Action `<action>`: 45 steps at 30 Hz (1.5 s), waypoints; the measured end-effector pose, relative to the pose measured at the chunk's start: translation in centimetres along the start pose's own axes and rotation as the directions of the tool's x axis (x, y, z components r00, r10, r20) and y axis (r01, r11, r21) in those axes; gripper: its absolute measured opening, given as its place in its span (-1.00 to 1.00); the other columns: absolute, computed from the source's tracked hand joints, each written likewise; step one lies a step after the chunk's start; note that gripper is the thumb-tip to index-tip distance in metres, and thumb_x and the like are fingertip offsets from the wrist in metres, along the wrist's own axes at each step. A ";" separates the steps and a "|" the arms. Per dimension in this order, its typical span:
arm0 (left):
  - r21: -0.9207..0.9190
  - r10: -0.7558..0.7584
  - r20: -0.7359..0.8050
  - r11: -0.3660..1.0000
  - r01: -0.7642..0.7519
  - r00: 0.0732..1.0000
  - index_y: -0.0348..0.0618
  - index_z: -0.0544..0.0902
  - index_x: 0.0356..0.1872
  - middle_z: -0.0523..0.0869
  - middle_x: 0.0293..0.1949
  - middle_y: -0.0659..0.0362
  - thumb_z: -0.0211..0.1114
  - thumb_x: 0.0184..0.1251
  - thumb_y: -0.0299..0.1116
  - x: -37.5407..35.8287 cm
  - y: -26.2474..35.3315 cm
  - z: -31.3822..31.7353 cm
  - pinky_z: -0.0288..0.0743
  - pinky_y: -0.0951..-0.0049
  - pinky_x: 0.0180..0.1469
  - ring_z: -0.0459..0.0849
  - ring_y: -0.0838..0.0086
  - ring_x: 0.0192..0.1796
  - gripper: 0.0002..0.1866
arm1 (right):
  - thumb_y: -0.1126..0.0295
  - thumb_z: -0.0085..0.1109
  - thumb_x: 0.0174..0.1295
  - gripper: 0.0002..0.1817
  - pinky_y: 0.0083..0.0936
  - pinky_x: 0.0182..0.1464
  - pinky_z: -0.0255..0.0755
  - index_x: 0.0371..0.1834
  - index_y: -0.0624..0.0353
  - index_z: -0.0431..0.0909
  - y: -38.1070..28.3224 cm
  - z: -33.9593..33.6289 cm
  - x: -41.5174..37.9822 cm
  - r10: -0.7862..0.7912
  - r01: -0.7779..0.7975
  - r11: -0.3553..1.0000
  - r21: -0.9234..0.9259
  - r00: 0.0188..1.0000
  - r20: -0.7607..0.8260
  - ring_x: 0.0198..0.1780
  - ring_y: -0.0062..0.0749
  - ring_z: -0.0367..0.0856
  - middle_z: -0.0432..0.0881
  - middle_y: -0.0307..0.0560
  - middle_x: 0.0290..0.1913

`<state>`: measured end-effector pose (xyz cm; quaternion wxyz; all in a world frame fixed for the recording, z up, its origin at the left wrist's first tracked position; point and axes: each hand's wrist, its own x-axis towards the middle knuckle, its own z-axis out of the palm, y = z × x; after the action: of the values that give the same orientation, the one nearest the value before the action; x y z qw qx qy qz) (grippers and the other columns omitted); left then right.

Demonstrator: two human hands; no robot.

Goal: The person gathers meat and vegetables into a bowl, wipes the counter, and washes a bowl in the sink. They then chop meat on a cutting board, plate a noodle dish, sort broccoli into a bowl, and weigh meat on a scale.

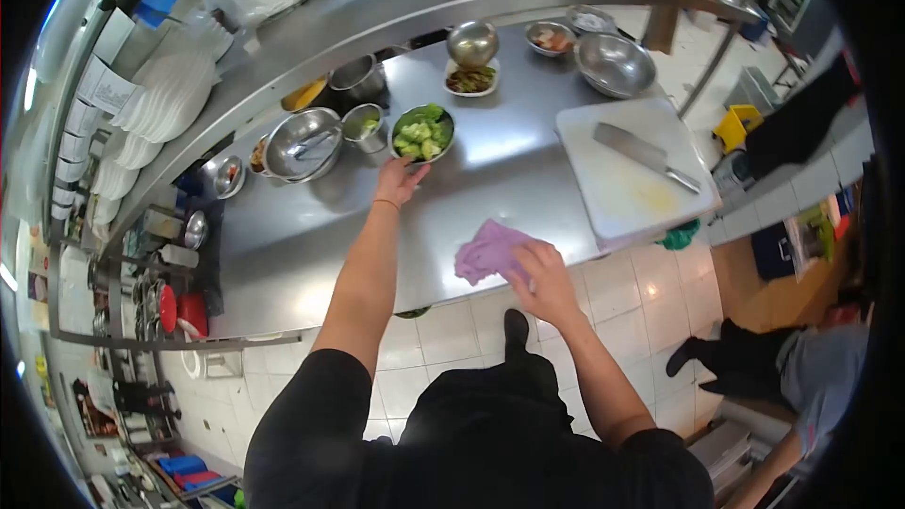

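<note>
My left hand reaches across the steel counter, its fingers at the near rim of a metal bowl filled with green vegetable pieces and leaves. The grip is partly hidden by the hand itself. Near the counter's front edge, my right hand has curled fingers on a crumpled purple cloth. Just left of the green bowl stand a small metal pot with pale green pieces and a wide metal bowl holding utensils.
A cleaver lies on the white cutting board at the right. Behind are a dish of leaves and an empty-looking metal bowl. An overhead shelf spans the back. Another person is at lower right.
</note>
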<state>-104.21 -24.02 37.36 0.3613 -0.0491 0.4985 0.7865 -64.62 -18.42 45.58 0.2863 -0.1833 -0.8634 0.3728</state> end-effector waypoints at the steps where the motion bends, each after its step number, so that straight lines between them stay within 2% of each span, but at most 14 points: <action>1: 0.009 -0.051 0.014 0.999 0.051 0.999 -0.13 0.22 0.30 0.46 0.16 0.01 0.08 0.38 -0.54 0.2 0.6 -0.1 0.68 -0.06 -0.01 0.62 -0.02 0.02 -0.51 | 0.41 0.19 0.20 -0.74 -0.23 0.08 0.43 -0.03 0.12 0.60 -0.4 1.7 2.3 -0.158 0.166 0.979 -0.116 0.985 0.073 0.08 0.02 0.52 0.60 0.04 -0.03; 6: 0.376 -0.142 0.169 0.924 0.070 0.975 -0.14 0.30 0.34 0.51 0.16 0.03 0.10 0.45 -0.38 -5.5 2.3 -4.8 0.68 0.13 0.01 0.68 0.07 -0.03 -0.53 | 0.39 0.04 0.14 -0.67 -0.10 0.21 0.30 -0.03 -0.12 0.62 10.8 8.2 8.6 -0.321 0.475 0.873 -0.110 0.729 0.605 0.17 -0.12 0.48 0.62 -0.10 0.05; 8: 0.511 -0.228 0.114 0.848 0.140 0.967 -0.22 0.36 0.28 0.56 0.15 0.04 0.13 0.45 -0.35 -10.9 4.4 -6.9 0.69 0.24 -0.02 0.71 0.20 -0.02 -0.57 | 0.45 -0.04 0.22 -0.74 -0.13 0.08 0.38 -0.11 -0.01 0.62 14.9 6.4 12.7 -0.216 0.272 0.838 -0.474 0.962 0.169 0.02 -0.14 0.56 0.66 -0.11 -0.08; 13: 0.486 -0.198 -0.040 0.853 0.192 0.979 -0.27 0.46 0.20 0.63 0.04 0.04 0.15 0.45 -0.34 -18.5 8.1 -19.9 0.70 0.32 -0.13 0.75 0.26 -0.13 -0.63 | 0.36 -0.06 0.30 -0.46 0.01 0.21 0.24 0.39 0.12 0.28 14.2 10.4 14.8 0.062 -0.147 0.723 -0.675 0.987 -0.149 0.21 0.13 0.33 0.41 0.16 0.22; 17: 0.455 0.246 -0.241 0.883 -0.115 0.939 -0.33 0.65 -0.29 0.71 -0.38 0.03 0.18 0.21 -0.51 -16.6 12.4 -35.0 0.65 0.32 -0.43 0.72 0.30 -0.43 -0.87 | 0.38 0.02 0.17 -0.58 0.11 0.12 0.26 0.13 0.17 0.50 1.2 22.5 4.1 -0.145 0.340 0.888 -0.310 0.847 0.512 0.05 0.12 0.44 0.48 0.18 0.08; 20: 0.192 0.488 -0.634 0.851 -0.489 0.600 -0.35 0.62 -0.53 0.62 -0.60 0.08 0.13 0.11 -0.57 -11.8 23.4 -40.2 0.51 0.39 -0.55 0.64 0.35 -0.51 -0.87 | 0.39 0.05 0.20 -0.54 0.06 0.21 0.20 0.22 0.00 0.49 -6.1 26.5 3.3 -0.415 0.518 0.855 0.034 0.641 0.646 0.17 0.05 0.43 0.48 0.08 0.19; 24: 0.200 0.216 -0.976 0.901 -0.385 -0.003 -0.44 0.19 0.17 0.43 0.13 -0.22 0.45 0.15 -0.12 -7.3 37.0 -48.1 0.66 0.18 -0.51 0.71 0.14 -0.20 -0.21 | 0.34 0.04 0.24 -0.52 0.01 0.26 0.15 0.27 0.02 0.47 -5.5 29.0 4.8 -0.079 0.253 0.871 -0.422 0.918 0.389 0.20 0.06 0.36 0.47 0.12 0.18; 26: 0.176 0.143 -0.981 0.938 -0.297 -0.130 -0.49 0.40 0.06 0.57 0.01 -0.22 0.41 0.16 -0.28 -5.4 38.6 -52.7 0.70 0.24 -0.52 0.74 0.11 -0.30 -0.43 | 0.33 0.02 0.26 -0.52 0.00 0.26 0.14 0.29 0.02 0.44 -6.2 30.7 5.5 -0.038 0.173 0.850 -0.497 0.962 0.270 0.20 0.11 0.33 0.44 0.14 0.20; 28: 0.334 0.362 -0.869 0.932 -0.141 0.336 -0.52 0.59 -0.14 0.69 -0.14 -0.18 0.33 0.14 -0.43 -5.6 39.9 -57.5 0.70 0.30 -0.55 0.75 0.07 -0.42 -0.67 | 0.33 0.00 0.28 -0.50 0.03 0.24 0.16 0.32 0.07 0.39 -8.4 33.0 6.3 0.170 -0.192 0.782 -0.593 0.981 -0.094 0.17 0.13 0.35 0.42 0.13 0.23; 34: 0.663 0.510 -0.585 0.748 0.010 0.631 -0.41 0.64 -0.20 0.69 -0.10 -0.03 0.20 0.17 -0.55 -5.6 41.2 -63.0 0.77 0.24 -0.42 0.75 0.15 -0.25 -0.80 | 0.43 0.10 0.18 -0.54 -0.01 -0.02 0.35 0.20 0.16 0.45 -19.5 43.0 2.6 0.030 0.125 0.872 -0.473 0.951 0.308 0.00 0.14 0.45 0.48 0.26 -0.02; 36: 0.293 0.404 -0.607 0.914 -0.279 0.684 -0.33 0.57 -0.03 0.63 0.01 -0.06 0.13 0.22 -0.52 -10.7 41.0 -58.6 0.78 0.17 -0.37 0.74 0.09 -0.18 -0.72 | 0.48 0.11 0.17 -0.58 -0.06 -0.04 0.41 0.15 0.19 0.48 -20.9 46.4 -0.3 -0.365 0.487 0.846 -0.215 0.825 0.431 -0.07 0.10 0.48 0.49 0.15 -0.14; 38: 0.397 0.629 -0.410 0.775 -0.492 0.660 -0.43 0.40 0.20 0.62 -0.02 -0.13 -0.01 0.20 -0.60 -15.5 38.2 -54.7 0.77 0.10 -0.43 0.73 -0.04 -0.17 -0.53 | 0.55 0.09 0.20 -0.67 -0.16 -0.03 0.43 0.05 0.28 0.51 -24.8 48.4 -0.1 -0.276 0.279 0.958 0.071 0.817 0.506 -0.07 0.06 0.48 0.50 0.18 -0.14; 43: 0.239 0.209 -0.315 0.961 -0.136 0.926 -0.28 0.34 0.29 0.48 0.16 -0.16 -0.06 0.18 -0.64 -22.4 26.8 -51.4 0.78 -0.02 -0.35 0.68 -0.10 -0.04 -0.45 | 0.56 0.05 0.26 -0.66 -0.18 0.12 0.34 0.11 0.29 0.46 -36.2 52.0 6.1 -0.279 0.326 0.925 0.194 0.931 -0.234 0.05 0.16 0.44 0.51 0.24 -0.03; 45: 0.204 0.118 -0.317 0.977 -0.053 0.941 -0.26 0.34 0.29 0.46 0.18 -0.16 -0.05 0.19 -0.64 -23.8 22.5 -51.4 0.77 -0.04 -0.35 0.68 -0.11 -0.04 -0.45 | 0.47 0.10 0.23 -0.64 -0.15 0.14 0.33 0.11 0.26 0.49 -37.0 54.9 6.3 -0.355 0.358 0.934 -0.005 0.922 -0.156 0.05 0.17 0.45 0.51 0.25 -0.03</action>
<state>-115.20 -83.97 39.00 0.2419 -0.1219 0.6270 0.7304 -107.93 -68.86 44.92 0.4173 -0.0482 -0.8532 0.3093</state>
